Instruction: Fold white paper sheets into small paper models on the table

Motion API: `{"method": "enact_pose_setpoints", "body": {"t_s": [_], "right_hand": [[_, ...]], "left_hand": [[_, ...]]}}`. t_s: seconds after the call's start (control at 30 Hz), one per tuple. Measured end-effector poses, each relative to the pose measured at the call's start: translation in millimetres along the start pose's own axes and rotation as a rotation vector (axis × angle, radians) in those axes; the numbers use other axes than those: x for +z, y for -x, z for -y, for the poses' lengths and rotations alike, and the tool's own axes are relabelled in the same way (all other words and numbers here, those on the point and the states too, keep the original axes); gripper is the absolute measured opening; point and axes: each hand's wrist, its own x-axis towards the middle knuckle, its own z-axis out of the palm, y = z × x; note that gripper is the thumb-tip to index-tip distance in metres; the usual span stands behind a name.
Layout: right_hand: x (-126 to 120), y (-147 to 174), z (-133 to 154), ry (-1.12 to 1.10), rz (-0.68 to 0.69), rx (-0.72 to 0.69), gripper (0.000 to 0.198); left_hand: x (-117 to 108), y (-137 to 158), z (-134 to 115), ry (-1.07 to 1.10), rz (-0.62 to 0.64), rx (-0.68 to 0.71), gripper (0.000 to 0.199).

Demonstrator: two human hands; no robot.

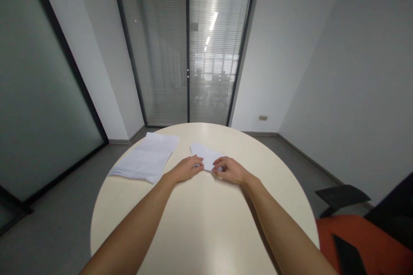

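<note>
A small white piece of paper (208, 154), seemingly folded, lies on the round table in front of me. My left hand (189, 168) is closed, its fingers curled at the paper's near left edge. At the near right edge, my right hand (229, 169) has its thumb and fingers pinched on the paper. The fingertips of both hands hide parts of that near edge. To the left of my left hand rests a stack of larger white sheets (148, 157), which neither hand touches.
The round cream table (200, 223) has its curved far edge just beyond the paper. An orange chair with black armrests (364, 240) stands close at the right. Past the table are glass doors with blinds (155, 51) and a pale wall (290, 43).
</note>
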Motion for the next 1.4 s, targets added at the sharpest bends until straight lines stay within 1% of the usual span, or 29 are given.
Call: {"method": "enact_pose_setpoints", "body": {"t_s": [0.07,0.17,0.33,0.43,0.6,0.8,0.97,1.23,1.4], "right_hand": [[-1,0,3,0.006,-0.005,0.002,0.022],[-4,0,9,0.013,-0.003,0.007,0.030],[-9,4,16,0.012,0.003,0.076,0.043],[-9,5,15,0.000,0.001,0.096,0.046],[-6,2,9,0.029,-0.039,0.143,0.056],[-2,-1,5,0.048,-0.087,0.127,0.043],[0,-1,1,0.031,-0.116,0.134,0.037],[0,-1,3,0.046,-0.140,0.160,0.035],[0,1,3,0.030,-0.126,0.156,0.032]], "left_hand": [[0,0,0,0.005,-0.007,-0.008,0.025],[0,-1,-1,0.006,-0.014,-0.009,0.025],[1,-2,-4,0.021,-0.040,-0.030,0.029],[2,-2,-4,0.035,-0.058,-0.048,0.034],[1,-1,-7,0.048,-0.067,-0.066,0.033],[2,-2,-4,0.050,-0.069,-0.060,0.031],[2,-2,-5,0.045,-0.084,-0.031,0.028],[-1,-2,-12,0.032,-0.084,-0.013,0.025],[-1,-2,-10,0.033,-0.086,-0.038,0.026]]}}
